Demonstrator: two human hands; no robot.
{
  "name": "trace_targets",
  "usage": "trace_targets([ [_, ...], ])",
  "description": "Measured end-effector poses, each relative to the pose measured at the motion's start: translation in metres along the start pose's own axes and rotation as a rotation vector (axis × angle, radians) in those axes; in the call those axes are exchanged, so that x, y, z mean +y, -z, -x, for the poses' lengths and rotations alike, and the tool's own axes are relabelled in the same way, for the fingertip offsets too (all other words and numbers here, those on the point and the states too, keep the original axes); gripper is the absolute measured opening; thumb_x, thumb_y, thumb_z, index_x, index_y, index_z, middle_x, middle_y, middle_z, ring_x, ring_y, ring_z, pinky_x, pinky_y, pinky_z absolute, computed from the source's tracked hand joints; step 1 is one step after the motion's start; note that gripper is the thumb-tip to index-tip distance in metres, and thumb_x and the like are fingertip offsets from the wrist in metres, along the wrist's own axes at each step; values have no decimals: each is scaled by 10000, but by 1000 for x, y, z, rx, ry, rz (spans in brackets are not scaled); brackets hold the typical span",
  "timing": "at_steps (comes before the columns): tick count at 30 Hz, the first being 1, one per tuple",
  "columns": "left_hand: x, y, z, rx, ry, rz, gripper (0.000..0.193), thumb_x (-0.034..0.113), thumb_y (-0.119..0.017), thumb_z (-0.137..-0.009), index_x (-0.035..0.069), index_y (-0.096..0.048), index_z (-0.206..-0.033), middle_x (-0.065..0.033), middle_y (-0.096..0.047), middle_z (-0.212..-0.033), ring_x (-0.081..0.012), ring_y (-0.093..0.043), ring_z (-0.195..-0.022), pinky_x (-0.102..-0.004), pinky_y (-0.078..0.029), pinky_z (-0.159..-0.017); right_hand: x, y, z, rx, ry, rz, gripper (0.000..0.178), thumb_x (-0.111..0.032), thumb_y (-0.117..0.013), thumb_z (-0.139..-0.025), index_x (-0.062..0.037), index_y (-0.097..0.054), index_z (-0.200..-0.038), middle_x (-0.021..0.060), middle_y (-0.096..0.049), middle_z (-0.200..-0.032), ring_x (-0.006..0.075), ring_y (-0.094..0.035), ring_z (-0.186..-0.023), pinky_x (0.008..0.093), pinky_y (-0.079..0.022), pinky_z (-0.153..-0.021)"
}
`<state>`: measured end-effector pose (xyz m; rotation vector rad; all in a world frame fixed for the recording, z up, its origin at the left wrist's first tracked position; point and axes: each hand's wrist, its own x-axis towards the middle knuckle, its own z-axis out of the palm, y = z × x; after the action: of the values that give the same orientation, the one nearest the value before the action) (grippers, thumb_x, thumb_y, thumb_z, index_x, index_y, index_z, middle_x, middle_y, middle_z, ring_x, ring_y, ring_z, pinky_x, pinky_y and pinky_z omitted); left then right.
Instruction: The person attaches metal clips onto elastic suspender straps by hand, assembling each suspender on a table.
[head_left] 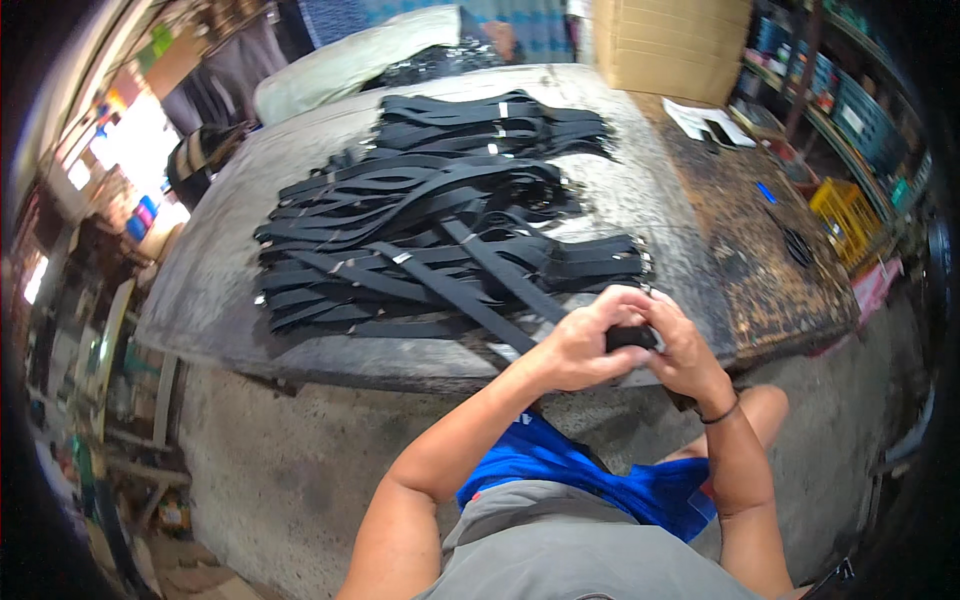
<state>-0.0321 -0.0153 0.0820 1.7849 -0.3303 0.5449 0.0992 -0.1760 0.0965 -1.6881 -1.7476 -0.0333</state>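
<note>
My left hand [583, 345] and my right hand [687, 350] come together above the near edge of the table. Between their curled fingers is a black strap [630, 339], gripped from both sides; part of it is hidden by the fingers. Two straps slant from the pile toward my left hand, and the nearer one [455, 290] passes behind my wrist. Beyond my hands lies a heap of flat black straps [400, 190] in several overlapping bundles. Small metal fittings [641, 256] show at the right end of the nearest bundle.
The worn grey table [215, 270] joins a scuffed brown board [740, 230] on the right. On that board are a dark phone on paper [712, 124], a blue pen [766, 192] and black scissors [798, 246]. A cardboard box [670, 45] and yellow crate [845, 220] stand beyond.
</note>
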Motion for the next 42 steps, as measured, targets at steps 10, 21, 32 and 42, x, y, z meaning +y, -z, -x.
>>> trace_targets([
  [10, 16, 54, -19, 212, -346, -959, 972, 93, -777, -576, 63, -398, -1470, -138, -598, -1083, -339, -601, -962, -432, -475, -826, -48, 60, -42, 395, -115, 33, 197, 40, -450, -814, -25, -581, -946, 105, -585, -870, 222, -596, -812, 297, -457, -745],
  [21, 17, 222, 18, 413, -118, -1170, 473, -73, -703, -660, 92, -661, -1101, -131, -675, -1052, -327, -642, -1013, -399, -526, -900, 22, 237, 15, 994, -48, -33, 239, -128, -527, -984, -39, -641, -1175, 26, -636, -983, 94, -544, -746, 236, -457, -670],
  [32, 117, 375, 119, 465, 70, -1786, 220, 92, -520, -836, 103, -605, -1038, -105, -637, -996, -309, -595, -995, -422, -416, -917, 84, 128, -46, 408, -150, 400, 176, -13, -582, -809, -22, -636, -977, 148, -660, -960, 299, -657, -916, 355, -516, -835],
  [42, 74, 304, 137, 242, 523, -1689, 797, 95, -762, -755, 167, -423, -1472, -144, -327, -1560, -378, -330, -1430, -574, -330, -1111, 130, 11, -60, 95, -134, 414, 494, -220, -756, -804, -54, -602, -1243, 175, -599, -1194, 341, -556, -1139, 411, -443, -998],
])
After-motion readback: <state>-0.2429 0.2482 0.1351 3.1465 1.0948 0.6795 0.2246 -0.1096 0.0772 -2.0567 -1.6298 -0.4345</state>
